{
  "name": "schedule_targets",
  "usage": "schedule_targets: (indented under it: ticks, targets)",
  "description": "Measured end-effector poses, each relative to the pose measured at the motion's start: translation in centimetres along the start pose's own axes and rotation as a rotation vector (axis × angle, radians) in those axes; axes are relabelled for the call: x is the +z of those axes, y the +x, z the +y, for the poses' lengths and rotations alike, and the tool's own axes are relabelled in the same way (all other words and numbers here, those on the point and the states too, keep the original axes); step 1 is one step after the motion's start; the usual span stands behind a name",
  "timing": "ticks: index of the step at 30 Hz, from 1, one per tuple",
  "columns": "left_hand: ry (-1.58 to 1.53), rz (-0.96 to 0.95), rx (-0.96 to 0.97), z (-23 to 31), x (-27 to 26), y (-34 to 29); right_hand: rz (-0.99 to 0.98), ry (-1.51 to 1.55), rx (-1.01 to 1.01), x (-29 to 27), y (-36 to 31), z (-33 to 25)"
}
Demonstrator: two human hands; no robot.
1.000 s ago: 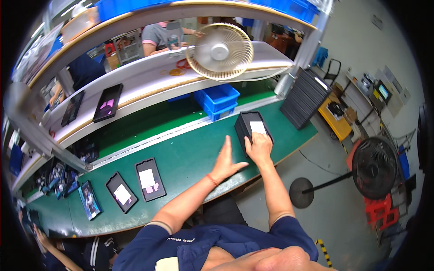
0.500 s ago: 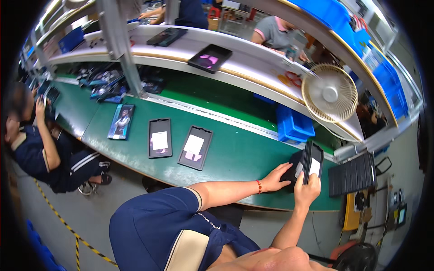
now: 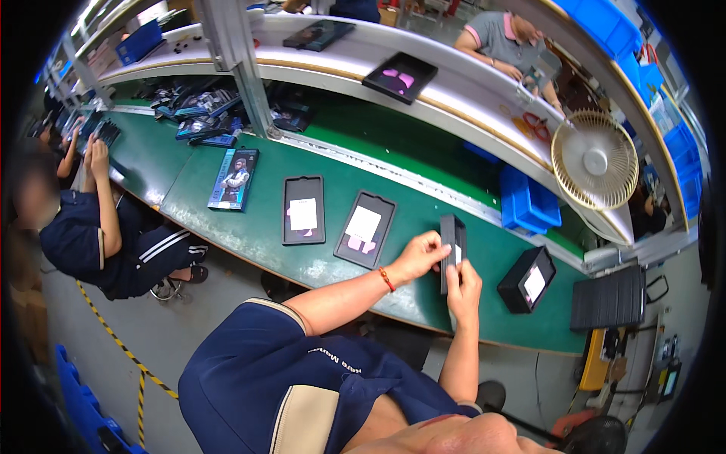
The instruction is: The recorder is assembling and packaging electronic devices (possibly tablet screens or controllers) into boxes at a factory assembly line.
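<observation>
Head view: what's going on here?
A person holds a black tray on edge above the green table, the left hand and right hand both on it. To the left, two more black trays lie flat with white papers in them, and beyond those is a printed box. To the right stands a black stack.

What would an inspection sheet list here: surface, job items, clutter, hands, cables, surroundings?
Surface: green bench top, glossy.
Job items: black tray turned edge-on to the camera; open tray and second open tray lying flat, white cards inside.
Clutter: heap of dark packages, far left.
Hands: left hand touches the black tray's side; right hand holds its near end.
Cables: white cable below cream fan.
Surroundings: co-worker at left.
</observation>
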State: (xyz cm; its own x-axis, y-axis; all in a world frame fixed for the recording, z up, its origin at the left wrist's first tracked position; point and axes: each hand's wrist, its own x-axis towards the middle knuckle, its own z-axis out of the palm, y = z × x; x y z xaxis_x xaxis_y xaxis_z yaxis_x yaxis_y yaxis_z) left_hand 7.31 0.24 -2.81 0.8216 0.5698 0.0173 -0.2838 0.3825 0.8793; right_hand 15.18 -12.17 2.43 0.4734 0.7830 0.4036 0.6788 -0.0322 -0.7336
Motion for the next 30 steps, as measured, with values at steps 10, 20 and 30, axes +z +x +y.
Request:
schedule_targets:
  ticks: [10,20,30]
  targets:
    - [-0.031,0.063,-0.035,1.8,-1.5,-1.6,-0.141,-0.030,0.174,1.8,1.9,-1.5]
    - [-0.046,0.160,-0.184,3.0,-3.6,-1.7,-0.036,-0.121,0.260,-3.8,2.3,0.8]
    - [0.101,0.063,0.026,0.9,-5.2,-1.7,-0.095,-0.208,0.203,5.1,4.0,-3.0]
